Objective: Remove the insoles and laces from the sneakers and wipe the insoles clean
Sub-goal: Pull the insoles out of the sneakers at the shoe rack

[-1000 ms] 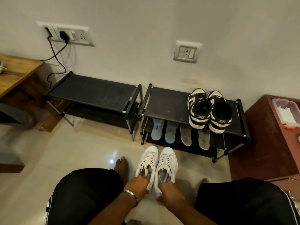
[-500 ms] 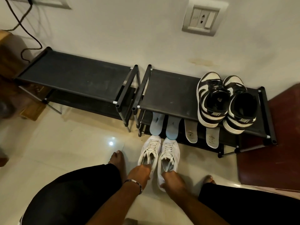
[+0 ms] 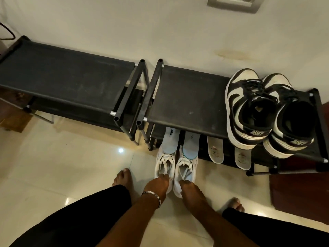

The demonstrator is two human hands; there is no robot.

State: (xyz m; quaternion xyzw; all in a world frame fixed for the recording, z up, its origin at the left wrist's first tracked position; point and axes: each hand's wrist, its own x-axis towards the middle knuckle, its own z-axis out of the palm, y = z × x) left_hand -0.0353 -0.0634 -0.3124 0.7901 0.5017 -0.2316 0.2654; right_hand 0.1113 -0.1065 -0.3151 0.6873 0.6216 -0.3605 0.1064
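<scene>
Two white laced sneakers stand side by side on the floor, toes under the right shoe rack's lower shelf. My left hand (image 3: pixel 157 184) grips the heel collar of the left white sneaker (image 3: pixel 164 164). My right hand (image 3: pixel 189 190) grips the heel collar of the right white sneaker (image 3: pixel 187 166). Two light blue insoles (image 3: pixel 190 146) and two beige insoles (image 3: pixel 215 152) lie on the lower shelf, heels sticking out toward me. A black-and-white sneaker pair (image 3: pixel 267 111) sits on the rack's top shelf at the right.
Two black shoe racks, left rack (image 3: pixel 71 82) and right rack (image 3: pixel 187 97), stand against the white wall. A dark red cabinet (image 3: pixel 302 191) is at the right. My bare feet (image 3: pixel 122 179) and black-trousered knees flank the white sneakers on the glossy tiled floor.
The white sneakers have slid forward, their toes now under the rack's lower shelf below the blue insoles. Both hands keep their grip. The camera has tilted down and closer.
</scene>
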